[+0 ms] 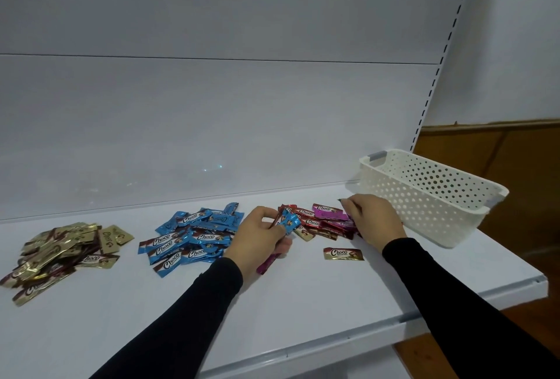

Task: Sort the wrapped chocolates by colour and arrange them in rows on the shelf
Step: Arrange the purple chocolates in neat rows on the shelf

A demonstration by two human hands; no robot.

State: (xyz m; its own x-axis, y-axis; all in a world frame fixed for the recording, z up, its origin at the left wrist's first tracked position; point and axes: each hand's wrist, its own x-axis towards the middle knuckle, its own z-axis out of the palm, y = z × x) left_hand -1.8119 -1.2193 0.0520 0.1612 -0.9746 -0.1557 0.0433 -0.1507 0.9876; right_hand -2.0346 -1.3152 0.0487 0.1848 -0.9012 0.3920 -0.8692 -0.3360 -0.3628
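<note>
While the left hand [261, 234] curls its fingers round several wrapped chocolates, a blue-wrapped chocolate [290, 222] sticks out between its thumb and fingertips and a magenta-wrapped chocolate [268, 263] pokes out below the palm. The right hand [373, 217] lies palm down with bent fingers on the right edge of the mixed heap [321, 221], its fingertips touching the wrappers; something thin and dark shows at its fingertips, but whether it actually pinches a piece cannot be told.

Both arms wear black sleeves [194, 312]. All of this lies on a white metal shelf [303, 312] with a white back panel [212, 106] and a slotted upright [436, 75] at the right; beyond it are a pale wall and brown wooden panelling [500, 148]. A white perforated plastic basket [430, 194] stands on the shelf just right of the right hand.

Between the two hands sits the mixed heap of red and magenta chocolates. A single gold-wrapped chocolate [343, 253] lies alone in front of it. Left of the left hand lies the blue pile [194, 236], nearly touching the wrist, and well apart at the far left the gold pile [63, 254].
</note>
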